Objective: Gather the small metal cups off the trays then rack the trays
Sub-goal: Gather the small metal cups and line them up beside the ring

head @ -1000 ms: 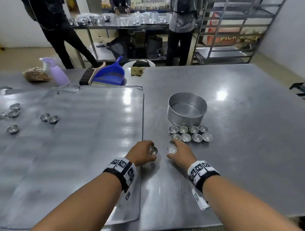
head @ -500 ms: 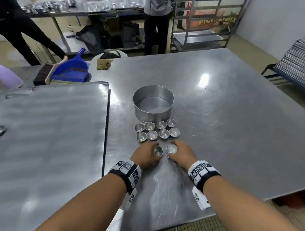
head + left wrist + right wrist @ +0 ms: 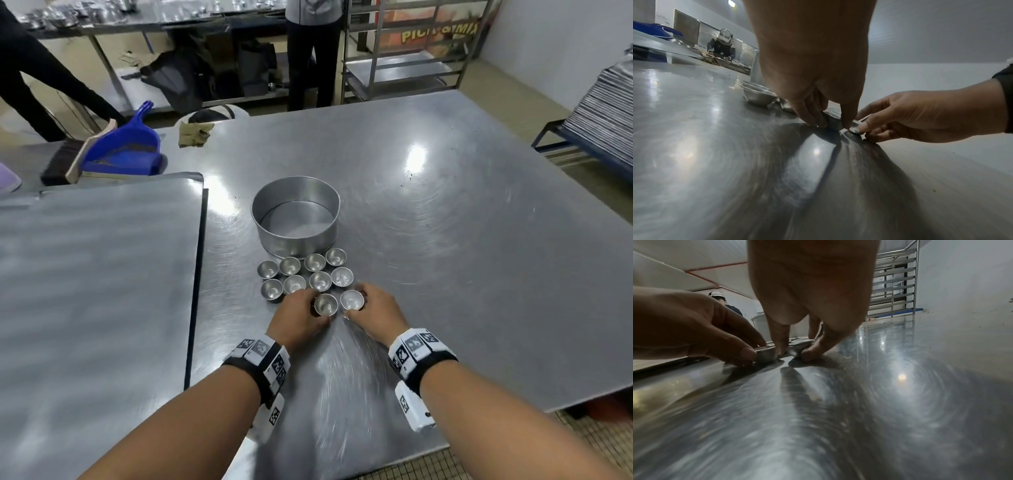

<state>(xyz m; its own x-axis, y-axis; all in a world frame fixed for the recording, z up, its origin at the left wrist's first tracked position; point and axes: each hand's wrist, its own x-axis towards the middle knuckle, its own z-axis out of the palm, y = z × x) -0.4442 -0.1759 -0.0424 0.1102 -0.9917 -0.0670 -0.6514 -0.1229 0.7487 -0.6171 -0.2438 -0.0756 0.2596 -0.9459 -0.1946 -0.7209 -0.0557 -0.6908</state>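
Pinching one small metal cup apiece, both hands sit at the centre of the head view: the left hand [image 3: 298, 318] holds its cup [image 3: 325, 304] between thumb and fingertips, and the right hand [image 3: 376, 313] does the same with the cup beside it [image 3: 351, 300], the two cups nearly touching. Both rest on the steel table [image 3: 462, 260], as the wrist views show. Just above them in the frame stand eight more cups [image 3: 306, 276] in two rows of four, the upper row up against the round cake tin [image 3: 295, 221]. The large flat tray [image 3: 96, 291] fills the left of the frame, and no cups show on the part in view. These cups look thin, rigid and very light, with smooth, shiny sides that would probably slide on the polished table and slip from a loose grip; the best hold is likely across the rim, thumb opposite fingers, as now. The tray looks broad and stiff, probably best taken by its two long edges. A rack of shelves [image 3: 407, 48] stands at the upper right.
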